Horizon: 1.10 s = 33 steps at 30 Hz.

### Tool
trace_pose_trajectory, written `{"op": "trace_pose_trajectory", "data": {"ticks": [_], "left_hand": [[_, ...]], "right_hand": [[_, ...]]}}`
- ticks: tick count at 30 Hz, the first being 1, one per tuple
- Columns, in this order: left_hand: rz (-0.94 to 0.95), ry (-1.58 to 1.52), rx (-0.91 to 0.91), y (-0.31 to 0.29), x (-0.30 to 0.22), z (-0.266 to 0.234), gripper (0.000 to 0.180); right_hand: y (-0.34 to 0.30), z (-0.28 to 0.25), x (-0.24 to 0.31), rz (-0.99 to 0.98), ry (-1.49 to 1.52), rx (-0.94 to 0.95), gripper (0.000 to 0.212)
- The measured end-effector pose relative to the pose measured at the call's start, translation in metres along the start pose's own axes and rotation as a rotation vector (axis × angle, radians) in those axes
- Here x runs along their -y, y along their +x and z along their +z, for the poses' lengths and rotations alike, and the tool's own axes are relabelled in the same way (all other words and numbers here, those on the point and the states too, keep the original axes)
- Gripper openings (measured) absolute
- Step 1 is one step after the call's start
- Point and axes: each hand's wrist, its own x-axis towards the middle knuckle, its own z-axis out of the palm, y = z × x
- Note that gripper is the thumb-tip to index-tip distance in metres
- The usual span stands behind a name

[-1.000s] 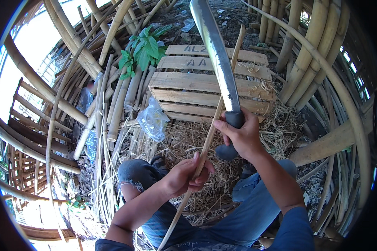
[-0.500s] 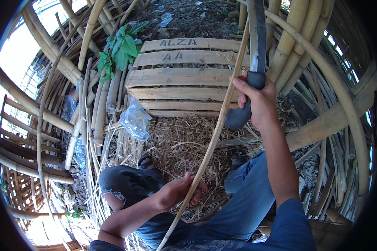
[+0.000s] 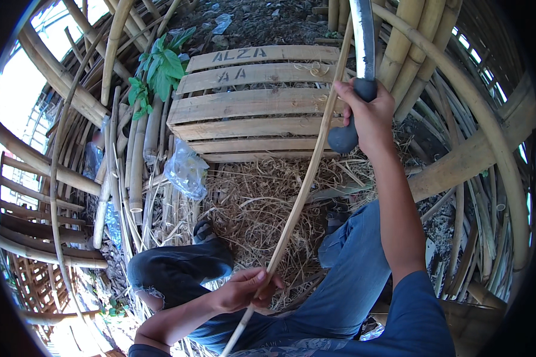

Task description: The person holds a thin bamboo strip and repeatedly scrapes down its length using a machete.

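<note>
My right hand (image 3: 372,116) is wrapped round the dark rounded handle (image 3: 343,139) of a machete, whose blade (image 3: 363,38) points up and away from me. A long, thin bamboo strip (image 3: 301,205) runs slantwise from beside the blade down to the lower edge. Its upper part passes by my right thumb and fingertips; whether they grip it I cannot tell. Lower down, my left hand (image 3: 247,290) is closed on the strip, thumb on top, between my bent knees. The blade's tip lies beyond the upper edge.
A slatted wooden crate (image 3: 250,106) stands ahead, with curly shavings (image 3: 256,208) heaped on the ground before it. Bamboo poles (image 3: 136,172) lie at left beside a clear plastic bag (image 3: 186,169) and a leafy plant (image 3: 161,65). Thick bamboo poles (image 3: 411,53) rise at right.
My left hand has moved down along the bamboo strip, and its fingers have closed round it. The machete has turned, so its blade shows brighter. The view has shifted slightly.
</note>
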Motion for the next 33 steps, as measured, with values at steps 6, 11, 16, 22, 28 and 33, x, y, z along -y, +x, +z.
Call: {"op": "trace_pose_trajectory", "data": {"ticks": [6,11,16,22,28,33], "left_hand": [[0.132,-0.11,-0.176,0.011,-0.027,0.002,0.04],[0.275,-0.086,-0.248,0.013,-0.037,0.007,0.04],[0.409,0.008,-0.336,0.012,-0.042,0.01,0.041],[0.481,0.011,-0.434,0.013,-0.047,0.019,0.029],[0.457,0.051,-0.413,0.007,-0.037,0.006,0.022],[0.494,0.097,-0.426,0.008,-0.039,0.018,0.021]], "right_hand": [[-0.01,-0.005,-0.011,-0.287,-0.262,-0.074,0.023],[-0.035,-0.001,-0.004,0.13,-0.348,0.333,0.035],[-0.078,0.021,-0.009,0.011,-0.631,0.459,0.053],[-0.119,0.038,-0.015,-0.484,-0.735,0.652,0.068],[-0.142,0.052,-0.013,-0.874,-0.711,0.619,0.069],[-0.132,0.051,-0.015,-0.95,-0.775,0.576,0.07]]}}
